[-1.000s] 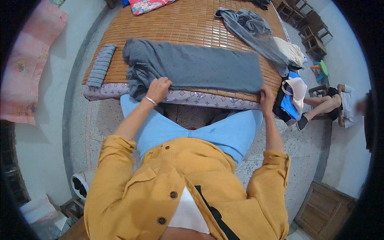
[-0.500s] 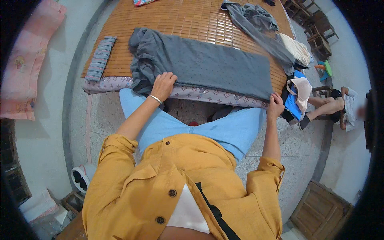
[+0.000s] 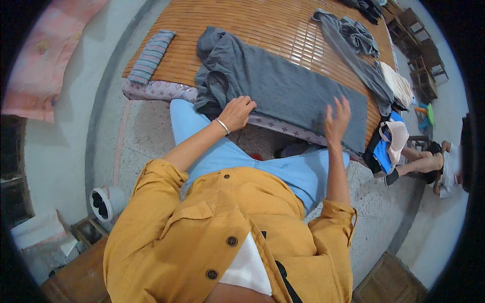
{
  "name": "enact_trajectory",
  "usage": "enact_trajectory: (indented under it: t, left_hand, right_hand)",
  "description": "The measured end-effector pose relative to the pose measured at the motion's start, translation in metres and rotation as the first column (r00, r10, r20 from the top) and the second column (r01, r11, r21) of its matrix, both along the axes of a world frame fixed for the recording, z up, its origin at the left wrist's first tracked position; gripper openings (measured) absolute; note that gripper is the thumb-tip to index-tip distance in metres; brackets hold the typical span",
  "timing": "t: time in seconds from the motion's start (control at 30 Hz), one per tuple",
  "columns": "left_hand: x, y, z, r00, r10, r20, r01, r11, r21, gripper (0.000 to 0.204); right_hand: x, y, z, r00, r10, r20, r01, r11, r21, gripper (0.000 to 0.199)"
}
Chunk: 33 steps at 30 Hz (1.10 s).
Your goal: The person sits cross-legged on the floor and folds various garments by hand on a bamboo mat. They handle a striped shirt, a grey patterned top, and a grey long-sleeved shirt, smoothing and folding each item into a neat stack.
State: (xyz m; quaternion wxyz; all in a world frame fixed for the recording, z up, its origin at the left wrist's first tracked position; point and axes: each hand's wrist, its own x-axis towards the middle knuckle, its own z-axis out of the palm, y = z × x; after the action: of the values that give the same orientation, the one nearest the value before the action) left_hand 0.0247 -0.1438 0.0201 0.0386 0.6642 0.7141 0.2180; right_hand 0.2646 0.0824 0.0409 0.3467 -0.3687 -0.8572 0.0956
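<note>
A long dark grey garment point(image 3: 298, 83) lies folded into a strip along the near edge of the bamboo mat. Its right part is flat, and its left end is bunched and wrinkled; I cannot tell its exact kind. My left hand point(image 3: 237, 113), with a bracelet at the wrist, has its fingers closed on the near edge of the cloth, beside the bunched end. Over the flat right part, my right hand point(image 3: 337, 121) is open with its fingers apart and holds nothing.
The mat point(image 3: 252, 20) covers a bed with a patterned pale edge. A striped folded cloth point(image 3: 153, 55) lies at left. Another grey garment point(image 3: 348, 55), a cream cloth point(image 3: 395, 86) and a bra point(image 3: 397, 139) lie at right. Beyond them a person point(image 3: 429, 161) sits.
My right hand has let go of the garment's near right corner and lifted inward over the cloth, fingers spreading. My left hand stays at the near edge. The view has turned somewhat.
</note>
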Motion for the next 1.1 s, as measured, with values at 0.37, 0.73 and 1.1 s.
enact_trajectory:
  t: [0.37,0.73,1.1]
  left_hand:
    - [-0.054,-0.024,0.050,0.817,0.569,0.097,-0.570,0.771,0.284,0.045]
    - [-0.089,-0.074,0.023,0.782,0.443,0.439,-0.557,0.813,0.171,0.017]
    - [-0.125,-0.069,0.044,0.739,0.400,0.542,-0.473,0.881,-0.006,0.019]
  right_hand:
    - [-0.075,-0.032,-0.038,0.822,0.138,0.552,-0.149,0.989,-0.025,0.058]
    - [-0.073,-0.029,-0.048,0.838,0.133,0.529,-0.153,0.988,-0.006,0.058]
    - [-0.092,-0.017,-0.038,0.866,0.207,0.455,-0.128,0.972,-0.198,0.057]
